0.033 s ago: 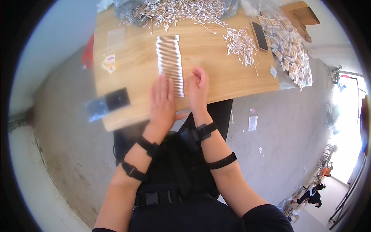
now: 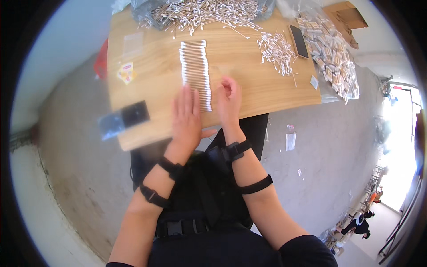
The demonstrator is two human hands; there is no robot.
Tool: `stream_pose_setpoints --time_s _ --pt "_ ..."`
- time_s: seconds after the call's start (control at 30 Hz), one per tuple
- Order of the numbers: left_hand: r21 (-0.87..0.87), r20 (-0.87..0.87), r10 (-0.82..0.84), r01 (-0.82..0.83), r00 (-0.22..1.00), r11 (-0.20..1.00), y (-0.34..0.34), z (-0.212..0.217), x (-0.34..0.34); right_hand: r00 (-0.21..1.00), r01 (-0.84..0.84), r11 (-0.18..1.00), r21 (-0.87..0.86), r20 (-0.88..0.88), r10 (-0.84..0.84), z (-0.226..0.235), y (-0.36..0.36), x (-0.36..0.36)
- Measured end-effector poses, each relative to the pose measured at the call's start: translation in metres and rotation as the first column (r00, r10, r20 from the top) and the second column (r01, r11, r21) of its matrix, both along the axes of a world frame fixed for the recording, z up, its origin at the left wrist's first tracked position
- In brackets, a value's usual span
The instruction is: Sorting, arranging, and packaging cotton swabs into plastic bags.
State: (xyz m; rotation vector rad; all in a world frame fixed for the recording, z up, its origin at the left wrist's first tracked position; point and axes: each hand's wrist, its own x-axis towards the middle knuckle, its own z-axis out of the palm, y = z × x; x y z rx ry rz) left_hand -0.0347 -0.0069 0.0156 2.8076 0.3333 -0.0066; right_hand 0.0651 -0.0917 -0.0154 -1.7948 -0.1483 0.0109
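Observation:
A neat row of cotton swabs (image 2: 195,71) lies side by side on the wooden table (image 2: 249,89), running away from me. My left hand (image 2: 187,116) rests flat on the table, fingers together, its fingertips touching the left side of the row's near end. My right hand (image 2: 229,100) sits just right of that near end, fingers loosely bent, with nothing visible in it. Both wrists and forearms wear black straps.
A big loose heap of swabs (image 2: 204,11) lies at the table's far edge and a smaller heap (image 2: 275,49) at the right. Further right are a black phone (image 2: 299,41), small packets (image 2: 331,58) and a cardboard box (image 2: 347,18). A black object (image 2: 133,113) is at the near left corner.

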Motion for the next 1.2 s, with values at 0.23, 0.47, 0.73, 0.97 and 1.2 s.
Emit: stream_pose_setpoints --time_s 0.23,0.47,0.73,0.97,1.2 --pt "-0.015 0.042 0.004 -0.003 0.999 1.0 0.0 -0.013 -0.003 0.951 -0.246 0.881 -0.404 0.076 0.3 0.012 -0.01 0.002" --pt "-0.035 0.071 0.0 0.003 0.997 0.999 0.001 -0.012 -0.003 0.934 -0.235 0.887 -0.397 0.161 0.319 0.013 -0.01 0.0" --pt "0.023 0.01 0.007 -0.007 1.0 1.0 0.002 -0.004 -0.002 0.911 -0.225 0.882 -0.414 0.23 0.341 0.007 -0.01 0.001" --pt "0.01 -0.001 -0.015 0.015 1.0 1.0 0.002 0.001 -0.005 0.986 -0.126 0.988 -0.091 0.098 0.134 0.001 -0.003 -0.014" --pt "0.04 0.028 -0.043 0.042 0.999 0.998 0.008 -0.017 -0.013 0.995 -0.1 0.979 0.175 0.006 0.101 -0.002 0.024 -0.046"
